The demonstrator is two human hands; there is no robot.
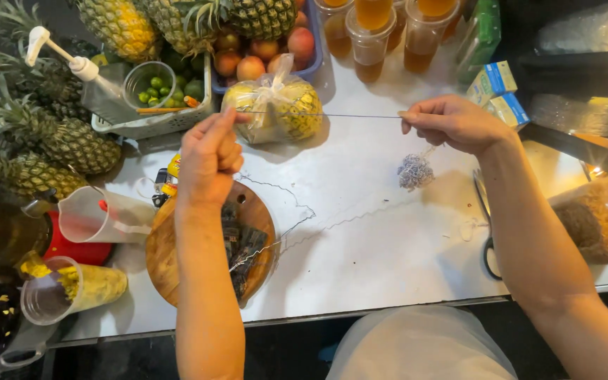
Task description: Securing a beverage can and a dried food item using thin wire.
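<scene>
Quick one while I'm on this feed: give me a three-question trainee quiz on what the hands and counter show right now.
1. True or false: both hands pinch one taut thread between them.
2. What hangs below the right hand? A) a small grey tangled bundle B) a spoon C) a lime
3. Name the tool lying flat on the white counter under the right forearm.

Key: 1 true: the left hand and right hand hold it stretched level. 2 A. 3 scissors, partly hidden by the arm.

Both hands, left [209,158] and right [452,123], pinch a thin thread [325,115] taut above the white table [374,260].
</scene>
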